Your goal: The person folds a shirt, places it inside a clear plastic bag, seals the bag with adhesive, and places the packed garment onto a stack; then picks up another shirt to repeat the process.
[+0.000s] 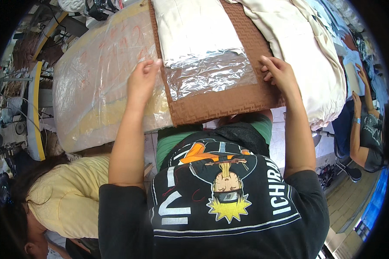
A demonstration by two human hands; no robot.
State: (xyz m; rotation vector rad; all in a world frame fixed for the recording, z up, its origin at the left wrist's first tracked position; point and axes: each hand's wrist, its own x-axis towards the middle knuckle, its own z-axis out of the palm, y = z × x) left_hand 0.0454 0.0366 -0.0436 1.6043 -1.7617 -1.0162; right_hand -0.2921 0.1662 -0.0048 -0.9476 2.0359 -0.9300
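Note:
A folded cream garment (194, 30) lies on brown patterned cloth (229, 100) in front of me. Its near end runs into a clear, shiny plastic bag (212, 75) that is wrinkled and flat. My left hand (143, 82) hovers by the bag's left edge, its fingers loosely bent and nothing visible in them. On the other side, my right hand (282, 77) is held over the brown cloth near a second cream garment (304, 47). Its fingers are half curled and apart, with no object showing between them.
A large plastic-wrapped bundle (103, 77) fills the table's left side. Someone in a yellow shirt (71, 196) bends low at my left. At the far right another person (369, 134) handles light blue cloth (354, 71). A yellow-edged machine table (35, 110) stands at the left.

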